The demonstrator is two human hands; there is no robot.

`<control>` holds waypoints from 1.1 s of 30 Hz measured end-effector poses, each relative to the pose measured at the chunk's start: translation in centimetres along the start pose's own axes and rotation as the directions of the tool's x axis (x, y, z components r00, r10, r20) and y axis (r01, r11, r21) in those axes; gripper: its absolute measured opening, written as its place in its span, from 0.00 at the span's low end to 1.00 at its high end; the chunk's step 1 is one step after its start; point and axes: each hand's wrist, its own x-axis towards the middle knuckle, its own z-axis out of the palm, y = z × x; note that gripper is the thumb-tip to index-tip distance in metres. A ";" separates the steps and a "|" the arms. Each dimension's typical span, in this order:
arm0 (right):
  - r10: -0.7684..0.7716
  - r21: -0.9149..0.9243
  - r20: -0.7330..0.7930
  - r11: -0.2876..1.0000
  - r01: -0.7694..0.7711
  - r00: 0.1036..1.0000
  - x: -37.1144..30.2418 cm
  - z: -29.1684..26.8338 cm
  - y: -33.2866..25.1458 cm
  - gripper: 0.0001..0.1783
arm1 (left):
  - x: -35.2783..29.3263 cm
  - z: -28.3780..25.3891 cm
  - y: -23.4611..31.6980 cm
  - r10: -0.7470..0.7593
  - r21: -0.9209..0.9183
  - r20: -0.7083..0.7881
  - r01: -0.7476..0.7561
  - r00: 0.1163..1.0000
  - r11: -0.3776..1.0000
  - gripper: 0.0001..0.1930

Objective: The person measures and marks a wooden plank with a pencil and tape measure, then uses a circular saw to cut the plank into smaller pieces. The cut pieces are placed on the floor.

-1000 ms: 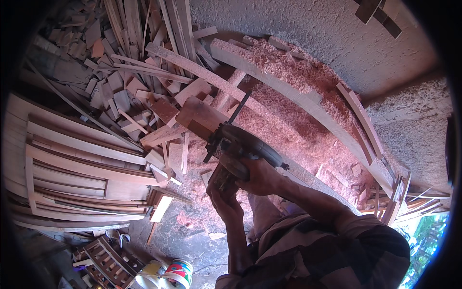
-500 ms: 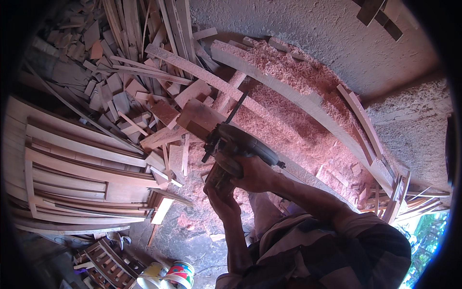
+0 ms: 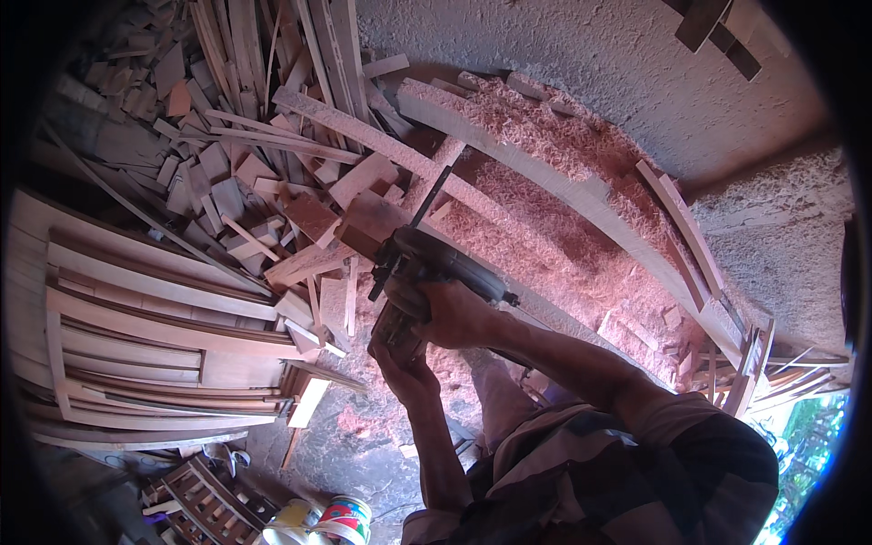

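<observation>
Both my hands hold a dark handheld power tool [image 3: 450,261] with a rounded motor body and a long thin bar sticking out toward the far side. My right hand [image 3: 459,315] wraps round its near side from the right. Lower and to the left, my left hand [image 3: 400,365] closes round its lower part from beneath. Shadow hides most of my fingers and the tool's exact kind. Just beyond the tool's left end shows a brown wood block [image 3: 358,238]; I cannot tell whether they touch.
Pink wood shavings [image 3: 581,236] heap up beyond the tool, crossed by a long curved plank [image 3: 545,173]. Offcuts [image 3: 213,173] pile at the far left. Wooden frames [image 3: 163,318] lean at the left. Two buckets [image 3: 343,518] stand near the bottom edge.
Both hands and the power tool have shifted a little to the left and slightly away from me. My grip on the tool looks the same.
</observation>
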 end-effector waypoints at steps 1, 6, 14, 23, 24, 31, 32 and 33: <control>-0.003 -0.008 -0.005 1.000 0.003 1.000 0.4 0.0 -0.5 0.23 | 0.5 0.0 0.2 0.010 -0.010 0.004 -0.010 1.000 1.000 0.29; -0.021 -0.015 0.013 1.000 0.021 1.000 3.3 0.0 -2.5 0.24 | 3.5 0.5 1.8 0.076 -0.017 0.025 -0.075 0.997 0.997 0.29; -0.451 0.094 -0.136 0.880 0.465 0.882 7.6 -0.8 -4.9 0.24 | 8.1 3.1 7.2 0.449 0.015 0.208 -0.462 0.869 0.887 0.33; -0.469 0.071 -0.242 0.864 0.498 0.849 -7.1 -10.0 -4.7 0.25 | -2.7 10.2 4.0 0.469 -0.016 0.449 -0.518 0.760 0.855 0.35; -0.415 0.080 -0.268 0.890 0.449 0.869 -9.6 -11.0 -3.8 0.25 | -4.8 10.2 2.5 0.389 0.033 0.472 -0.457 0.791 0.889 0.37; -0.047 0.037 -0.352 0.997 0.064 0.935 -29.7 -16.3 4.9 0.30 | -12.4 3.6 -11.8 -0.101 0.237 0.328 0.021 0.939 0.971 0.31; -0.013 0.022 -0.361 1.000 0.022 0.932 -32.8 -16.7 6.2 0.30 | -12.4 2.9 -13.4 -0.113 0.370 0.274 0.004 0.955 0.929 0.31; 0.041 0.031 -0.368 0.999 -0.032 0.929 -35.9 -17.1 7.4 0.30 | -12.0 2.6 -15.1 -0.032 0.512 0.210 -0.082 0.977 0.855 0.35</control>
